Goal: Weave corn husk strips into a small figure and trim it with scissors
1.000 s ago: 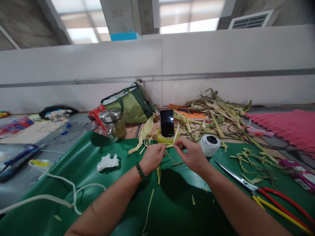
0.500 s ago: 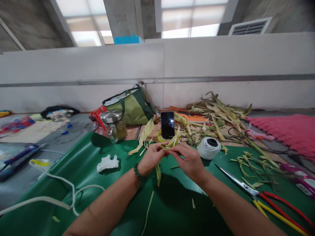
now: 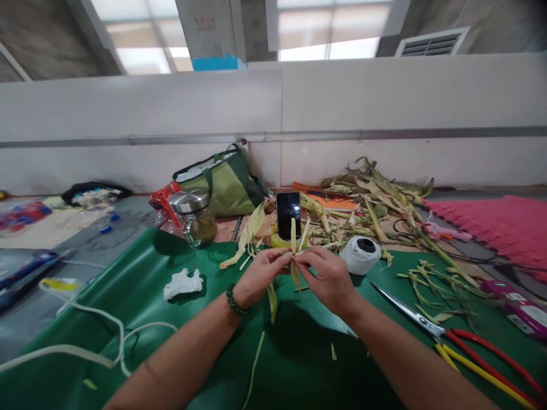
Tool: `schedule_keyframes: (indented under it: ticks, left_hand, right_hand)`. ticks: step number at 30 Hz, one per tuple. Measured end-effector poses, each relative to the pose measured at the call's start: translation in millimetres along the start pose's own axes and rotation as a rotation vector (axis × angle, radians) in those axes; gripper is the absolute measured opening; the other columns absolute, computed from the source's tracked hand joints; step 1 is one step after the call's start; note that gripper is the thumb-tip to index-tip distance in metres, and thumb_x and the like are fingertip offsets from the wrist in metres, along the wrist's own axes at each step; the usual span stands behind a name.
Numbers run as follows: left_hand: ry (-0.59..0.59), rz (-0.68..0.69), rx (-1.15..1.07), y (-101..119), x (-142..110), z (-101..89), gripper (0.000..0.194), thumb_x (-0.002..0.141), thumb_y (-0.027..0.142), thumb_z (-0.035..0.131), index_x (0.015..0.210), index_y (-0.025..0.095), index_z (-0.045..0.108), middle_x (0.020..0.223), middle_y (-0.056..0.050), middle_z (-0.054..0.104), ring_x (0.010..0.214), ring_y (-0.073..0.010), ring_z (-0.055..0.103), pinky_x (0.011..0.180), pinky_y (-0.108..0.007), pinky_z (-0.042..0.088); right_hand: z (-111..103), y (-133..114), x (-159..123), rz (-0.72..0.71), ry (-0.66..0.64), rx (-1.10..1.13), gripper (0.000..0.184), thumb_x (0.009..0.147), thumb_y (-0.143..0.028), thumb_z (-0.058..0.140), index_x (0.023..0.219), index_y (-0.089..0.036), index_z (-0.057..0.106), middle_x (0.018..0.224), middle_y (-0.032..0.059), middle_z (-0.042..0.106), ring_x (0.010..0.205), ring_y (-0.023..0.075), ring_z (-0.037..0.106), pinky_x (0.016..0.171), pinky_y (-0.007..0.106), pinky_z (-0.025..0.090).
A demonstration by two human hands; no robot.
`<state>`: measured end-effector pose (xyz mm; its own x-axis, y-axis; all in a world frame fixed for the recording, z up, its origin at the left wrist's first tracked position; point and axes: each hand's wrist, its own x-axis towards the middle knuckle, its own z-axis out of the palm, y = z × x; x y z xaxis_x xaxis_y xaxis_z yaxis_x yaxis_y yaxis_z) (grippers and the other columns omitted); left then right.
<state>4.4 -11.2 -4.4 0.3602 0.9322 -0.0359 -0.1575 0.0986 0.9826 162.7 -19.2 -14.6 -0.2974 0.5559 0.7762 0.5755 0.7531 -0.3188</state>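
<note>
Both hands meet over the middle of the green mat [image 3: 213,347], pinching strips of pale green corn husk [image 3: 294,239]. My left hand [image 3: 262,276], with a green bead bracelet on the wrist, grips the husk between thumb and fingers. From the other side my right hand [image 3: 327,276] pinches the same husk near its crossing point. One strip stands upright above the fingers, and another end hangs below. A longer husk piece [image 3: 272,304] dangles under the left hand. Just beyond stands a dark phone [image 3: 288,215]. The exact fold between the fingertips is hidden.
A spool of white thread [image 3: 361,254] and scissors with red and yellow handles [image 3: 427,326] lie on the right, near small knotted husk pieces [image 3: 431,285]. Behind are a dried husk pile [image 3: 371,193], a glass jar [image 3: 194,219] and a green bag [image 3: 226,188]. Crumpled white tissue [image 3: 183,283] sits left.
The husk strip between my hands has turned from slanting to upright, with an end now hanging below the fingers. Both hands stay close together, and the view has shifted slightly.
</note>
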Motion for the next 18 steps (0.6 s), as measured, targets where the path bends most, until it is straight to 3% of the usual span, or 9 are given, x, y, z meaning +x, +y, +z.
schedule_keyframes:
  ticks: [6,13,18]
  left_hand:
    - [0.061,0.074,0.155,3,-1,-0.8,0.039,0.07,0.046,0.07,0.088,0.011,0.075,0.056,0.001,0.057,0.051,-0.0075,0.042,0.05,-0.02,0.035]
    - [0.104,0.039,0.18,8,-1,-7.1,0.03,0.066,0.038,0.074,0.082,0.013,0.076,0.059,-0.002,0.064,0.051,-0.008,0.046,0.05,-0.02,0.037]
    - [0.18,0.018,0.115,4,2,-8.0,0.027,0.061,0.033,0.077,0.078,0.012,0.075,0.07,-0.005,0.071,0.061,-0.0118,0.057,0.059,-0.023,0.045]
  right_hand:
    - [2,-1,-1,0.006,-0.048,0.038,0.018,0.089,-0.016,0.051,0.082,-0.019,0.067,0.077,0.0051,0.065,0.074,0.0169,0.062,0.067,0.027,0.05]
    - [-2,-3,1,-0.032,-0.045,-0.029,0.017,0.09,-0.018,0.052,0.086,-0.019,0.068,0.078,0.0057,0.063,0.075,0.0174,0.057,0.066,0.027,0.047]
    - [-1,-21,3,-0.347,-0.111,-0.301,0.026,0.09,-0.011,0.042,0.09,-0.019,0.067,0.077,0.0062,0.059,0.071,0.019,0.047,0.067,0.032,0.039]
